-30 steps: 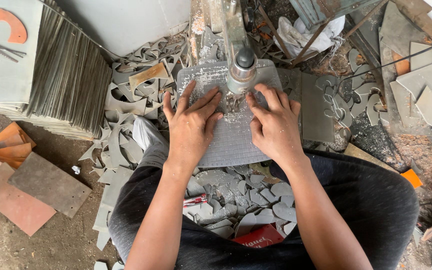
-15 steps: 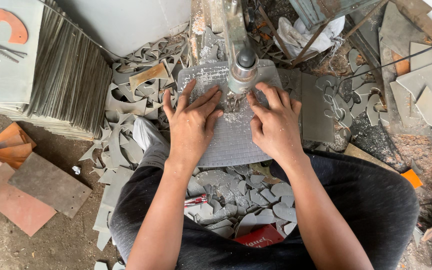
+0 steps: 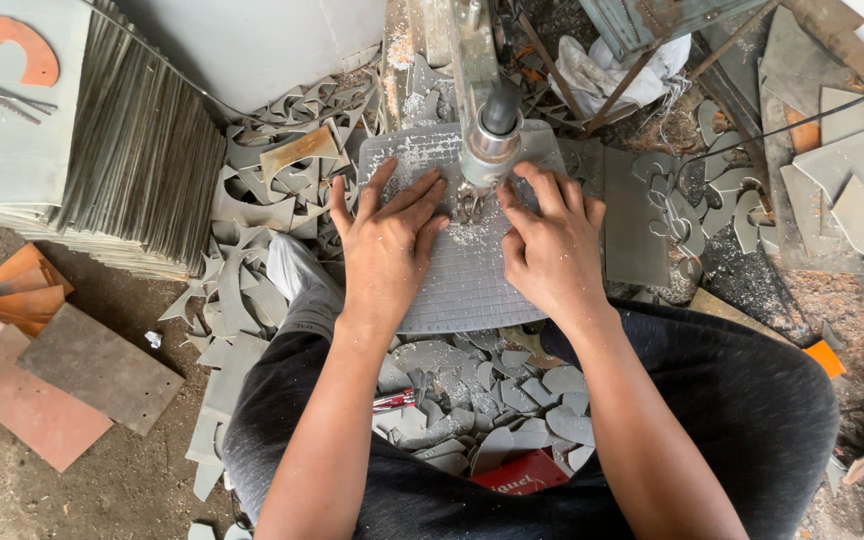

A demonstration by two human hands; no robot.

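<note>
My left hand (image 3: 385, 240) lies flat, fingers spread, on a grey gridded work table (image 3: 452, 290) of a cutting machine. My right hand (image 3: 549, 240) presses down beside it on the right. Between the fingertips of both hands lies a small grey piece (image 3: 468, 205), mostly hidden, right under the machine's metal head (image 3: 492, 135). Pale dust lies around the piece. Whether either hand pinches the piece or only presses on it, I cannot tell.
A tall stack of thin grey sheets (image 3: 122, 160) stands at the left. Grey offcuts (image 3: 262, 190) litter the ground around the machine, and cut shapes (image 3: 492, 400) pile up between my legs. Brown and orange tiles (image 3: 42, 390) lie at lower left. A red packet (image 3: 520, 475) sits near my lap.
Both hands have stayed on the table, with only slight shifts of the fingers around the piece under the head.
</note>
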